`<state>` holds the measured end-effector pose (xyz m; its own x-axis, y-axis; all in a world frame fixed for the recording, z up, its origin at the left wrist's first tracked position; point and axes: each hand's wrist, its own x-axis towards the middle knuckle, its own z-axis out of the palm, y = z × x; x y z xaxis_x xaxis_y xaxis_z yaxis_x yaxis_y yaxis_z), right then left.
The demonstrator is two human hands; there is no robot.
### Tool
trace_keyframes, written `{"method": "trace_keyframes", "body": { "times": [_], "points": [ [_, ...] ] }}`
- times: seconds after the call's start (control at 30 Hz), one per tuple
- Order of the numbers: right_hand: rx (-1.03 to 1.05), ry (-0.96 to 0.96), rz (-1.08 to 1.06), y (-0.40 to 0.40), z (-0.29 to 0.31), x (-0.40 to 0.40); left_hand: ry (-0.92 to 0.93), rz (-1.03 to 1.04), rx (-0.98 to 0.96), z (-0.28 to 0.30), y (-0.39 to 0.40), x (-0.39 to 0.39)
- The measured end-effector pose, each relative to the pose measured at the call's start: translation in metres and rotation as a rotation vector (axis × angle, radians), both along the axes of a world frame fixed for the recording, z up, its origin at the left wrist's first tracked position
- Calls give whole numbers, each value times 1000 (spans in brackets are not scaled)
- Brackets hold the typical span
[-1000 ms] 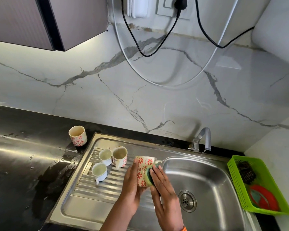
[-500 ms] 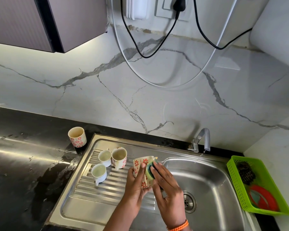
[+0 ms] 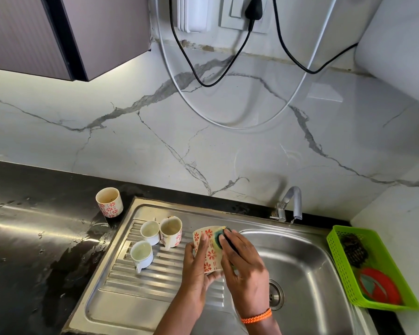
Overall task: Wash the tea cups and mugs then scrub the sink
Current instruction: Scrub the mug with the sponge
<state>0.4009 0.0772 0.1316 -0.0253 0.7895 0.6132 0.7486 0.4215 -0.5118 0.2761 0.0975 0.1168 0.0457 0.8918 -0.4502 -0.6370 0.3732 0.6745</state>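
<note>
My left hand (image 3: 196, 264) grips a cream mug with red flowers (image 3: 209, 252) above the drainboard, beside the sink basin (image 3: 307, 267). With my right hand (image 3: 246, 264) I hold a green scrub sponge (image 3: 220, 238) pressed against the mug's rim and side. Two small white cups (image 3: 150, 232) (image 3: 142, 253) and another flowered mug (image 3: 171, 232) stand on the ribbed drainboard (image 3: 160, 279). A further flowered mug (image 3: 109, 201) stands on the black counter at the sink's back left corner.
The tap (image 3: 292, 201) rises behind the basin, with the drain (image 3: 275, 294) partly behind my right wrist. A green plastic basket (image 3: 344, 267) at the right holds a dark scourer and a red item. The black counter (image 3: 34, 238) is wet. Cables hang on the marble wall.
The mug has turned in my left hand from lying sideways to nearly upright. My right hand with the sponge has slid down along its side.
</note>
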Motion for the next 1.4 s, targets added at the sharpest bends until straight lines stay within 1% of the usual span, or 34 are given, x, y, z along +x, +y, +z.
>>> {"method": "trace_keyframes", "body": {
  "times": [0.07, 0.13, 0.23, 0.27, 0.33, 0.4, 0.43, 0.47, 0.53, 0.6, 0.67, 0.73, 0.8, 0.87, 1.0, 1.1, 1.2, 1.27, 1.4],
  "points": [
    [-31, 90, -31, -3, -4, 2, -31, -8, -2, -2, 0, -3],
    [-68, 203, -17, -8, -9, 3, -65, -25, -2, -5, 1, -7],
    [-60, 190, 53, -14, -13, -2, -82, -36, 26, -10, 3, -12],
    [-70, 204, 64, -12, -12, -4, -81, -52, 36, -11, 3, -12],
    [-112, 296, 50, -2, -7, -7, -75, -100, 35, -10, 2, -8],
    [-160, 410, 17, 10, 1, -11, -45, -127, -11, -8, 2, -2],
    [-177, 437, 9, 14, 5, -13, -21, -133, -30, -8, 3, 0],
    [-192, 430, 12, 17, 7, -14, 10, -134, -40, -7, 4, 1],
    [-234, 346, 45, 14, 4, -14, 51, -117, -42, -4, 7, 2],
    [-256, 235, 88, 2, -5, -14, 60, -85, -31, -5, 12, -2],
    [-264, 176, 141, -14, -15, -12, 69, -40, -38, -6, 17, -9],
    [-286, 180, 178, -23, -17, -14, 128, -8, -40, -9, 21, -15],
    [-328, 183, 172, -16, -13, -16, 188, -49, -12, -11, 19, -16],
    [-354, 178, 137, 0, -4, -19, 201, -84, -5, -7, 14, -12],
    [-373, 198, 109, 22, 8, -19, 105, -154, 25, 8, 9, -6],
    [-358, 189, 120, 6, 3, -20, 30, -143, 49, 9, 12, -13],
    [-384, 242, 147, -18, -8, -18, 21, -78, 21, 2, 15, -21],
    [-397, 269, 149, -20, -8, -17, 31, -60, 22, -3, 15, -24],
    [-392, 273, 131, 6, 4, -21, -51, -142, 63, -6, 10, -19]
  ]
}}
